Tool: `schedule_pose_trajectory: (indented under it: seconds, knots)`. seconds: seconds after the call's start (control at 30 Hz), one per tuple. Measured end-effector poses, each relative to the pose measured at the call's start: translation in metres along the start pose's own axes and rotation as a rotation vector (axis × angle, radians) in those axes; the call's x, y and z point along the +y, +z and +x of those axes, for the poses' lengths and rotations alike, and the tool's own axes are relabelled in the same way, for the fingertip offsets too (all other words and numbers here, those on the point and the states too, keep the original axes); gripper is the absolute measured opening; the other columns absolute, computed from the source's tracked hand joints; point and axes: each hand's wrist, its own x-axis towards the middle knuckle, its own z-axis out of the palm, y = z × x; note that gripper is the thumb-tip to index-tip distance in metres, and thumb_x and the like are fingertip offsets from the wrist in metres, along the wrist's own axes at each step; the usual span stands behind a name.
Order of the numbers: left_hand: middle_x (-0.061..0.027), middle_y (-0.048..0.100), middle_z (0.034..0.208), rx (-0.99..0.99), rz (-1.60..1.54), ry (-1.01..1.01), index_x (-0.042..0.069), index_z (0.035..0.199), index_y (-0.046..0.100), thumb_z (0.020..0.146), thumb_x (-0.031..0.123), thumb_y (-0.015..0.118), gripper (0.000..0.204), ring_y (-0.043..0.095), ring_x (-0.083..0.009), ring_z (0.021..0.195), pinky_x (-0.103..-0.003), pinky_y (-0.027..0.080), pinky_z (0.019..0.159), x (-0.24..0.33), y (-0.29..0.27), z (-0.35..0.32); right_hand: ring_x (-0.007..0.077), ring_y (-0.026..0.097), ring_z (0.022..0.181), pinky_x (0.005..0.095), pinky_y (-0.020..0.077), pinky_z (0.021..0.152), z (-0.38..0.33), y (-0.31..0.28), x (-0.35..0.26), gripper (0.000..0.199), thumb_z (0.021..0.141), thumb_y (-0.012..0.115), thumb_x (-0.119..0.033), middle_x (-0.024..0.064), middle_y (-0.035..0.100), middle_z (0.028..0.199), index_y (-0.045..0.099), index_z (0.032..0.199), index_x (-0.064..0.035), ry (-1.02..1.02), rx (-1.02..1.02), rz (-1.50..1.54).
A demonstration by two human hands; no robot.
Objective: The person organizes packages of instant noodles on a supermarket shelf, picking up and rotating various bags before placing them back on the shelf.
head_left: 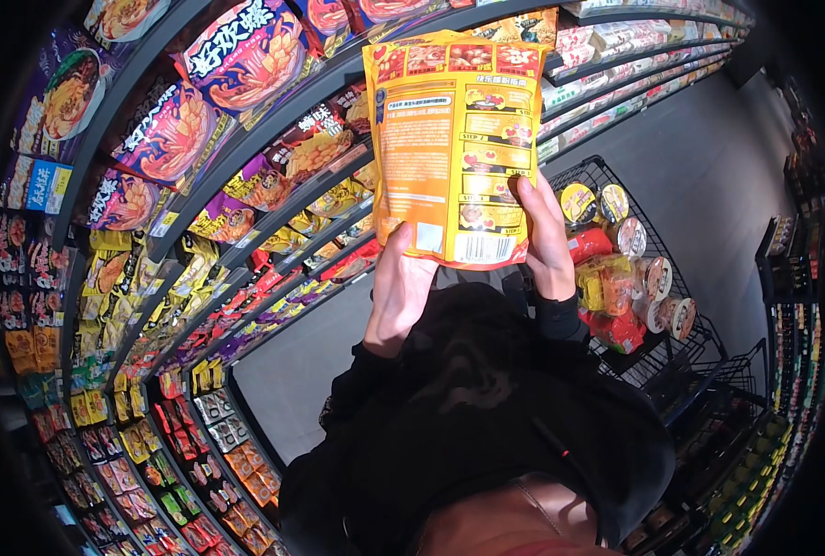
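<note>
Between both hands I hold up a large yellow and orange noodle packet (417, 167), its printed back side toward me. The back carries an orange text panel, a column of small step pictures and a barcode near the bottom edge. My left hand (401, 292) grips the lower left corner, thumb on the face of the packet. Along the lower right edge my right hand (549, 239) is closed, thumb pressed on the front. The fingers behind the packet are hidden.
Curved shelves (167, 232) of bagged noodles run along the left and behind the packet. A black wire shopping cart (658, 357) to the right holds red and yellow packs (609, 296) and several round tubs (631, 237). More shelving (797, 324) stands at the far right, beyond grey floor (709, 176).
</note>
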Motion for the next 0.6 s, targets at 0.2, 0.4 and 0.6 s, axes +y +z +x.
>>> schedule_pose_trajectory:
  seconds: [0.2,0.4,0.6]
  knots:
    - [-0.0105,0.046,0.142,-0.014,-0.014,-0.023,0.002,0.143,0.032,0.097,0.031,0.049,0.057,0.045,-0.0232,0.130,-0.043,0.034,0.109,0.0006,-0.0017,0.0021,0.0163,0.054,0.117,0.0305,0.0455,0.097,0.0023,0.0039,-0.0021,0.052,0.098,0.054,-0.016,0.0128,0.053,0.133,0.034,0.143,0.0016,-0.001,-0.008,-0.012]
    - [-0.0106,0.045,0.143,-0.016,-0.009,-0.021,0.002,0.143,0.032,0.098,0.029,0.049,0.056,0.044,-0.0233,0.131,-0.043,0.033,0.109,-0.0001,-0.0013,0.0011,0.0163,0.057,0.114,0.0300,0.0472,0.095,0.0027,0.0020,-0.0017,0.049,0.098,0.054,-0.015,0.0129,0.055,0.129,0.037,0.140,0.0016,0.008,0.005,-0.038]
    - [-0.0114,0.040,0.147,-0.006,0.130,0.009,0.002,0.146,0.028,0.098,0.027,0.044,0.057,0.040,-0.0258,0.135,-0.045,0.031,0.111,-0.0041,-0.0053,-0.0042,0.0177,0.057,0.114,0.0309,0.0464,0.096,-0.0010,-0.0004,-0.0044,0.048,0.097,0.054,-0.014,0.0137,0.056,0.130,0.037,0.139,0.0029,0.001,0.006,-0.036]
